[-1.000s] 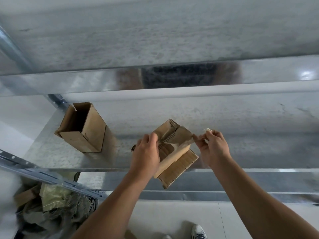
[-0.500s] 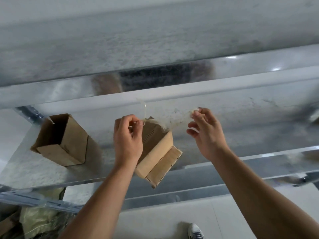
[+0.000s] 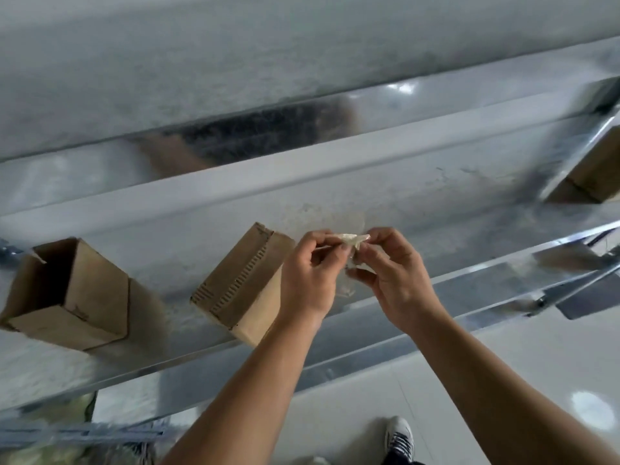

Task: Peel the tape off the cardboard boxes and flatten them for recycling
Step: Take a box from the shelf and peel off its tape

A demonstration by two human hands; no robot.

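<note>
Head view — two hands (image 3: 308, 280) (image 3: 396, 280) pinch one tape wad (image 3: 350, 238) — three boxes (image 3: 67, 297) (image 3: 241, 286) (image 3: 600, 169).

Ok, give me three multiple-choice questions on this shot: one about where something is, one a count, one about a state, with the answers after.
1. Where is the tape wad?
A. pinched between the left hand and the right hand
B. on the floor
C. inside a box

2. How many cardboard boxes sit on the metal shelf to the left of the hands?
A. none
B. two
C. five

3. What state is the leftmost box in?
A. taped shut
B. crushed flat
C. open at its end

Answers:
1 A: fingers of both hands pinch the wad above the shelf.
2 B: the leftmost box and the middle box are the only ones there.
3 C: its dark inside shows through the open end.
</note>
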